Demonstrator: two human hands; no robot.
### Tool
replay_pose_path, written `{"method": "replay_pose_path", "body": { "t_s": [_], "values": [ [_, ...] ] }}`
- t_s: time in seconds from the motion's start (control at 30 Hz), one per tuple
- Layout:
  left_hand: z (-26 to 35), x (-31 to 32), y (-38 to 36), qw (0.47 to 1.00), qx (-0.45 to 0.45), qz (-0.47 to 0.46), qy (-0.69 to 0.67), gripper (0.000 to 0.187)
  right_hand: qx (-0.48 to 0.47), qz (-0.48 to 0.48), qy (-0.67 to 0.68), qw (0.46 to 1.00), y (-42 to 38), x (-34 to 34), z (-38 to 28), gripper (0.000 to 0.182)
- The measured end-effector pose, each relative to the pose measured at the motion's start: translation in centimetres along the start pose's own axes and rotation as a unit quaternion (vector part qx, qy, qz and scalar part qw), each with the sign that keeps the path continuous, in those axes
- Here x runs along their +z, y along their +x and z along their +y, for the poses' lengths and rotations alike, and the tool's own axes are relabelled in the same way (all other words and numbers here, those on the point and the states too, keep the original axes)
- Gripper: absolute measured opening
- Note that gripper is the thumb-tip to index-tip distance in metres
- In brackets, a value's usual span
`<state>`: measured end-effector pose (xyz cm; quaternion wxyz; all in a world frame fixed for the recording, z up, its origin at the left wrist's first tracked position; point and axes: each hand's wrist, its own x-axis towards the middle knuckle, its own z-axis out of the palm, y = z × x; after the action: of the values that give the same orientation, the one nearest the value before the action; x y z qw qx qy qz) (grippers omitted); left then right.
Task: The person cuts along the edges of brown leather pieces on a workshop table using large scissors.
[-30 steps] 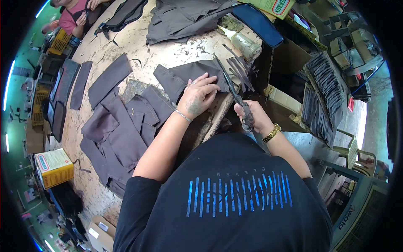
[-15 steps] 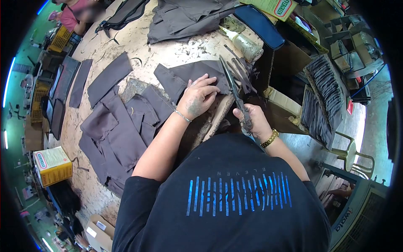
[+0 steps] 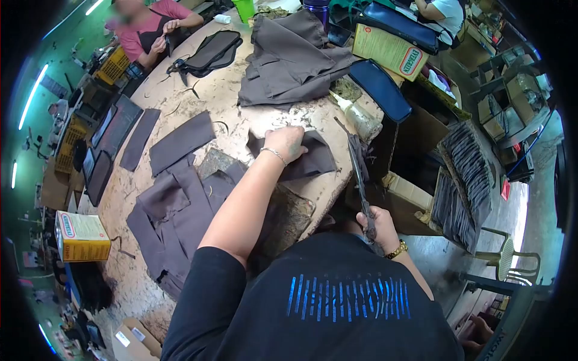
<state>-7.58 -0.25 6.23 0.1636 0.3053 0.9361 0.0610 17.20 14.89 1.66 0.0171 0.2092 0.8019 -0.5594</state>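
My left hand point(image 3: 286, 143) is closed on a dark grey-brown fabric piece point(image 3: 316, 159) near the table's edge. Its fingertips are hidden beyond the knuckles, and the cloth bends up around them. In my right hand point(image 3: 382, 227), lower and over the table's front side, is a pair of large shears point(image 3: 359, 180), gripped by the handles. The blades point up and away from me, apart from the fabric piece. Thin dark fabric scraps point(image 3: 361, 151) hang at the table's edge beside the blades.
Fabric pieces point(image 3: 180, 201) overlap on the left, and a larger cloth pile point(image 3: 286, 60) lies at the back. A glue bottle point(image 3: 361, 119) rests near a blue case point(image 3: 382, 90). Boxes of stacked dark pieces point(image 3: 466, 174) stand right. Across the table, a person point(image 3: 153, 30) handles something.
My left hand has gone from lying flat to closing on the fabric piece, shifting it away from the shears. My right hand has drawn the shears down toward me. The view has tilted up.
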Motion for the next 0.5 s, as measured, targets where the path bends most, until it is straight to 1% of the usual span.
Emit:
{"method": "replay_pose_path", "body": {
  "t_s": [0.07,0.1,0.13,0.17,0.2,0.23,0.27,0.3,0.33,0.37,0.4,0.43,0.5],
  "values": [
    [-0.4,0.7,0.0,0.991,0.112,0.067,-0.007,0.027,-0.005,-0.003,0.008,1.0,0.0,0.0,0.1,0.045],
    [-0.8,1.2,-0.3,0.992,0.112,0.065,-0.007,0.027,-0.003,-0.004,0.009,1.0,0.0,0.0,0.2,0.045],
    [-0.3,-0.1,-2.3,0.977,0.072,0.174,-0.099,0.025,0.0,-0.006,0.007,1.0,0.0,-0.1,0.2,0.045],
    [0.0,-1.5,-4.4,0.941,0.029,0.28,-0.189,0.023,0.003,-0.01,0.005,1.0,0.1,-0.1,0.2,0.045],
    [-0.8,-2.7,-6.5,0.912,-0.019,0.353,-0.209,0.023,0.003,-0.013,0.005,1.0,0.1,-0.1,0.3,0.045],
    [-2.5,-3.8,-9.0,0.901,-0.104,0.377,-0.187,0.025,0.01,-0.014,0.008,1.0,0.2,-0.1,0.6,0.045],
    [-5.5,-4.0,-11.0,0.859,-0.098,0.477,-0.161,0.026,0.018,-0.017,0.011,1.0,0.2,-0.2,0.8,0.045],
    [-8.6,-4.7,-13.6,0.864,-0.213,0.428,-0.158,0.029,0.019,-0.023,0.011,0.999,0.1,-0.2,0.9,0.045],
    [-11.2,-4.9,-16.1,0.839,-0.207,0.476,-0.162,0.032,0.024,-0.022,0.019,0.999,0.0,-0.2,1.0,0.046],
    [-15.6,-3.6,-18.2,0.821,-0.182,0.487,-0.236,0.037,0.027,-0.022,0.027,0.999,0.1,-0.2,1.0,0.047],
    [-18.3,-3.0,-20.4,0.834,-0.367,0.406,-0.064,0.04,0.024,-0.033,0.026,0.999,0.2,-0.2,1.0,0.047],
    [-19.8,-2.2,-21.8,0.829,-0.425,0.358,-0.054,0.046,0.017,-0.03,0.012,0.999,0.2,-0.3,1.2,0.047],
    [-21.0,0.7,-23.0,0.799,-0.49,0.348,0.04,0.052,0.011,-0.031,-0.001,0.999,0.5,-0.5,1.7,0.047]
  ]
}}
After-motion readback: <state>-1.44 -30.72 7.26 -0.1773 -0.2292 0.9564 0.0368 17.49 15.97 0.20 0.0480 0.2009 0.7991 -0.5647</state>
